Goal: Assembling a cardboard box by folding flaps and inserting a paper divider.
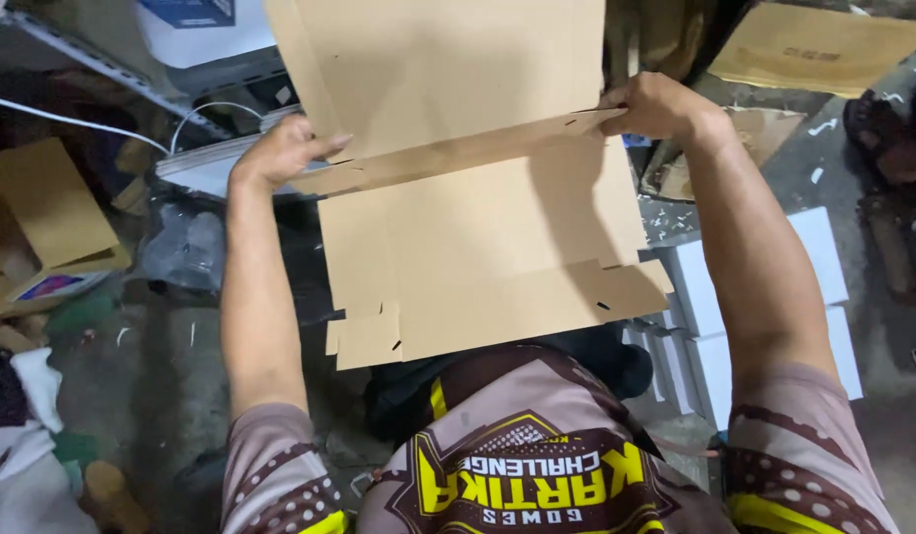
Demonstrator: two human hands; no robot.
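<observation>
Cardboard scraps point(43, 213) lie far left on floor. Left hand point(280, 148) pinches left edge of box blank point(478, 237) at a fold, thumb on top, fingers closed on it. Blank is held flat over lap, centre frame. Right hand point(656, 104) grips right edge w/ closed fingers. White boxes point(824, 257) stacked at right.

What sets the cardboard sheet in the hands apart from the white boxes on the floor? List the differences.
The cardboard sheet is brown, unfolded and flat, held up by both hands; the white boxes are white, already closed into blocks and stacked on the floor beside the person. Both look like packaging.
</observation>
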